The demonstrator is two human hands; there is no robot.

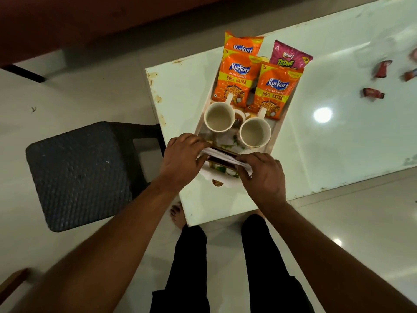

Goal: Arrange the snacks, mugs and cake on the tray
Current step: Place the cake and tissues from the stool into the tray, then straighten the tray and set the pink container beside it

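Observation:
A pale tray (281, 125) lies on the glass table. At its far end sit three orange Kurkure packets (235, 79) (274, 92) (243, 44) and a pink Bingo packet (290, 56). Two cream mugs (219, 116) (255, 132) stand upright in the middle of the tray. At the near end, my left hand (181, 160) and my right hand (262, 175) each grip one end of a wrapped dark cake (222, 155) in a white wrapper, just above the tray.
Three small red wrapped sweets (381, 68) (372, 93) (409, 75) lie on the table's right side. A dark woven stool (79, 175) stands left of the table (338, 143). My legs and bare feet are below the table's near edge.

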